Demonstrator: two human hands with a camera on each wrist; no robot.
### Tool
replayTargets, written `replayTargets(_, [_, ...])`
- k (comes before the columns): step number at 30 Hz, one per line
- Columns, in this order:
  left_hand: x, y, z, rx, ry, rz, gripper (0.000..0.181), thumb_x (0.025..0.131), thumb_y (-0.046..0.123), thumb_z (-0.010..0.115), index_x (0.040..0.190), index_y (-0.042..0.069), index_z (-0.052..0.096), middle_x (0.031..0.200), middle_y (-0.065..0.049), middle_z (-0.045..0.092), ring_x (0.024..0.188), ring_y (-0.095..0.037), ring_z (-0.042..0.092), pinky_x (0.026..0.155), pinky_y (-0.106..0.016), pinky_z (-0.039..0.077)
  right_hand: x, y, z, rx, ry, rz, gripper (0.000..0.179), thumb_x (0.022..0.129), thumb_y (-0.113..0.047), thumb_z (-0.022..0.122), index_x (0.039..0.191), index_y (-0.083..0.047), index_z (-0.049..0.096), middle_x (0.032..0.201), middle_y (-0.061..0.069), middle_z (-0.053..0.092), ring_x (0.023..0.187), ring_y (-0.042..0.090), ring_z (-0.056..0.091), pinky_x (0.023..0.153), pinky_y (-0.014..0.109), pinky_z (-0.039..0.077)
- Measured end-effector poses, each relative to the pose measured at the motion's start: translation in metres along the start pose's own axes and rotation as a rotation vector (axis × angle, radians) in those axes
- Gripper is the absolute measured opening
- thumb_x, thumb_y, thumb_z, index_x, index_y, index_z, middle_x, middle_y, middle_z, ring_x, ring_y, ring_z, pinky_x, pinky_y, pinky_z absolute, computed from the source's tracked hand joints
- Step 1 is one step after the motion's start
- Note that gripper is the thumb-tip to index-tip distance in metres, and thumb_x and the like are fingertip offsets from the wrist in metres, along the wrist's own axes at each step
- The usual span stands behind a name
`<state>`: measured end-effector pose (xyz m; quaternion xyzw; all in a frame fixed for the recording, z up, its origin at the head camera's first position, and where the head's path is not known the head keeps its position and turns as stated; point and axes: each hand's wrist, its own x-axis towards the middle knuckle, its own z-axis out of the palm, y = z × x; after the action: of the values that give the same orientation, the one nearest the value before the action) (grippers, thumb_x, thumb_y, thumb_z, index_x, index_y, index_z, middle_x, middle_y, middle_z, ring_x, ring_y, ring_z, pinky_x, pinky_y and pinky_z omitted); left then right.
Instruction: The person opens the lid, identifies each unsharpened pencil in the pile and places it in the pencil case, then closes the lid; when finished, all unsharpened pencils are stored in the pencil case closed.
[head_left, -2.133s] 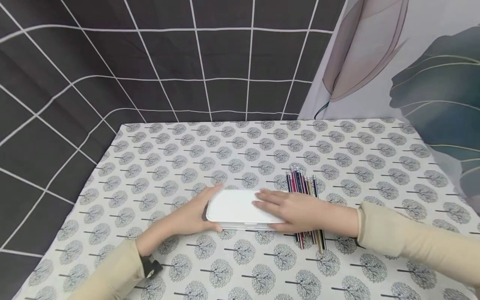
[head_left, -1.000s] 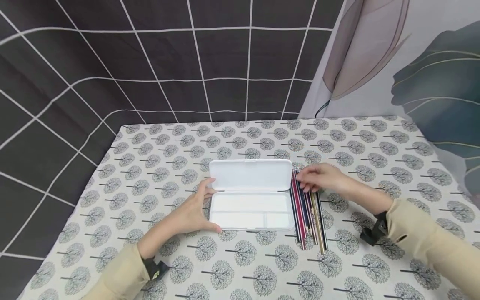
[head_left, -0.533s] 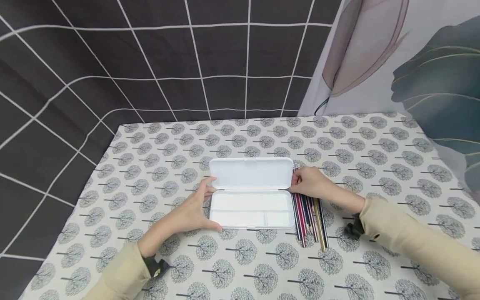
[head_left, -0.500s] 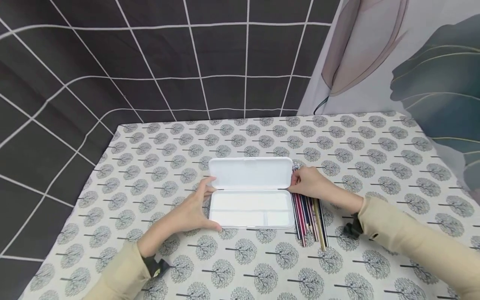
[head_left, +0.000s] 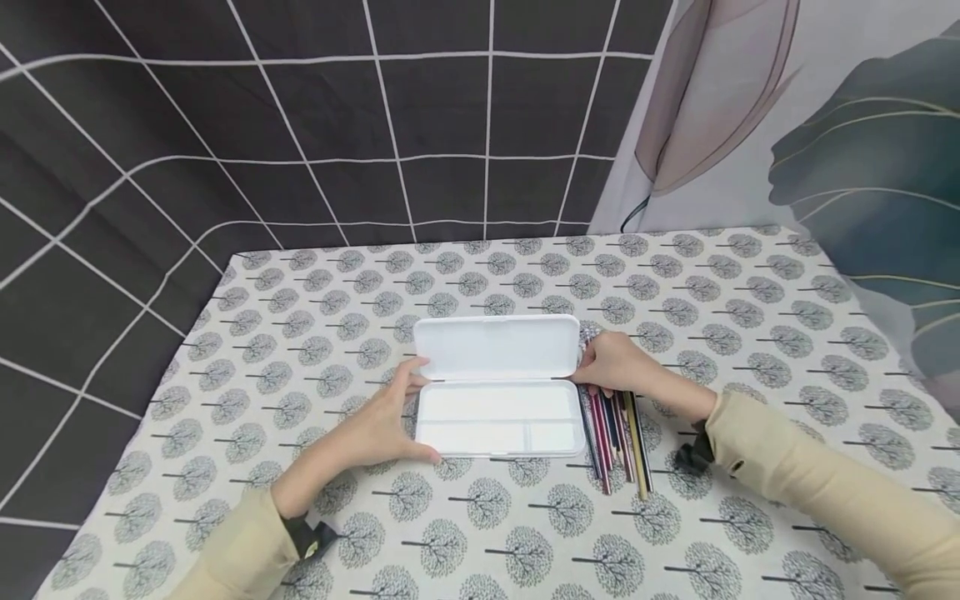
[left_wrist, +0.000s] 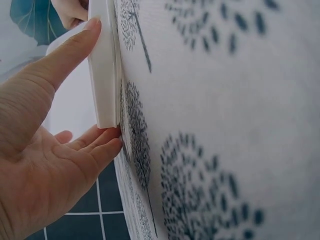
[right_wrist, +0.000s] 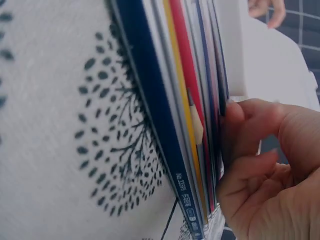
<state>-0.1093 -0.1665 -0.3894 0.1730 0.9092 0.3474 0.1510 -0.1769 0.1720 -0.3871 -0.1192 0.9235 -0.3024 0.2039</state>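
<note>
"Flat white plastic lid [head_left: 497, 348] has swung open these last two seconds, and the right hand [head_left: 618, 367] has gone from its top to that bundle of slim wooden pencils [right_wrist: 180, 100], navy, red and gold."

"And the left hand [head_left: 386, 425]?"

"Still gripping the left end of the shallow, rectangular white plastic case [head_left: 495, 402], thumb by the near corner, fingers round the far one. That case sits mid-table [head_left: 405, 533], well short of the far edge, with the pencils just beside its right end."

"Which step is this, would you say?"

"Picking up, I'd judge. Curled right fingers pinch at the bundle's case side, towards its far end. Next calls for drawing the pinched part free without dragging its neighbours or nudging the case."

"How many are pinched?"

"Can't tell; the fingertips are partly hidden, and the hand covers some far ends. Tiny print on one navy pencil is barely readable, and the table's near edge is cut off."
</note>
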Motion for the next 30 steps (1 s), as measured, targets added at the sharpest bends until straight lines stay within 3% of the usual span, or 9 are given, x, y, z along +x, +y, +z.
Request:
replayTargets(5, [-0.002, -0.002, 0.0, -0.004, 0.004, -0.002, 0.125, 0.049, 0.041, 0.089, 0.145, 0.019, 0.011, 0.135, -0.013, 0.045, 0.127, -0.032, 0.043, 0.109, -0.05, 0.03, 0.001, 0.008, -0.004, 0.189, -0.081, 0.087, 0.023, 0.082, -0.025, 0.067, 0.084, -0.002, 0.07, 0.06, 0.002, 0.066, 0.05, 0.012, 0.06, 0.058, 0.025, 0.052])
replayTargets(8, [-0.003, -0.003, -0.002, -0.005, 0.008, -0.004, 0.125, 0.05, 0.041, 0.089, 0.145, 0.019, 0.011, 0.135, -0.014, 0.045, 0.127, -0.032, 0.043, 0.108, -0.05, 0.031, -0.002, 0.01, -0.011, 0.332, -0.12, 0.089, 0.028, 0.086, -0.023, 0.062, 0.095, 0.003, 0.067, 0.067, 0.004, 0.068, 0.062, 0.014, 0.065, 0.059, 0.025, 0.052])
replayTargets(13, [-0.003, -0.002, -0.007, -0.007, 0.016, -0.02, 0.127, 0.049, 0.04, 0.089, 0.146, 0.019, 0.01, 0.135, -0.013, 0.044, 0.128, -0.032, 0.043, 0.109, -0.049, 0.03, -0.012, 0.009, -0.029, 0.464, -0.158, 0.011, 0.029, 0.092, -0.022, 0.055, 0.1, 0.006, 0.058, 0.086, 0.009, 0.068, 0.079, 0.018, 0.066, 0.074, 0.028, 0.055])
replayTargets(18, [0.001, -0.001, -0.009, -0.003, 0.013, -0.018, 0.128, 0.05, 0.041, 0.089, 0.147, 0.018, 0.009, 0.136, -0.013, 0.043, 0.129, -0.032, 0.041, 0.109, -0.05, 0.029, -0.02, 0.001, -0.043, 0.508, -0.051, -0.129, 0.025, 0.097, -0.02, 0.046, 0.097, 0.005, 0.051, 0.093, 0.015, 0.062, 0.08, 0.018, 0.064, 0.076, 0.029, 0.055])
replayTargets(21, [0.002, 0.002, -0.009, -0.013, 0.005, -0.02, 0.128, 0.05, 0.04, 0.089, 0.147, 0.018, 0.009, 0.136, -0.014, 0.043, 0.129, -0.032, 0.041, 0.11, -0.049, 0.029, -0.021, -0.007, -0.043, 0.451, 0.046, -0.269, 0.024, 0.099, -0.018, 0.043, 0.099, 0.005, 0.052, 0.093, 0.015, 0.064, 0.08, 0.021, 0.065, 0.074, 0.029, 0.056])
replayTargets(24, [0.002, 0.005, -0.006, -0.019, -0.001, -0.019, 0.129, 0.049, 0.04, 0.089, 0.147, 0.018, 0.009, 0.136, -0.014, 0.044, 0.129, -0.032, 0.041, 0.11, -0.049, 0.028, -0.02, -0.016, -0.038, 0.302, 0.126, -0.423, 0.02, 0.098, -0.016, 0.046, 0.102, 0.002, 0.056, 0.088, 0.009, 0.068, 0.077, 0.022, 0.066, 0.072, 0.03, 0.057])
replayTargets(27, [0.002, 0.006, -0.003, -0.012, -0.007, -0.026, 0.128, 0.05, 0.041, 0.088, 0.148, 0.02, 0.009, 0.136, -0.012, 0.044, 0.129, -0.03, 0.041, 0.11, -0.049, 0.028, -0.019, -0.024, -0.031, 0.107, 0.126, -0.595, 0.016, 0.095, -0.011, 0.051, 0.102, 0.0, 0.06, 0.085, 0.004, 0.069, 0.074, 0.019, 0.066, 0.068, 0.026, 0.057])
replayTargets(30, [0.0, 0.006, -0.001, 0.005, -0.001, -0.044, 0.128, 0.049, 0.041, 0.089, 0.148, 0.021, 0.011, 0.135, -0.011, 0.045, 0.128, -0.03, 0.042, 0.109, -0.05, 0.029, -0.015, -0.032, -0.023, -0.016, 0.052, -0.733, 0.016, 0.09, -0.008, 0.057, 0.103, 0.0, 0.06, 0.089, 0.006, 0.07, 0.077, 0.015, 0.067, 0.069, 0.023, 0.056])
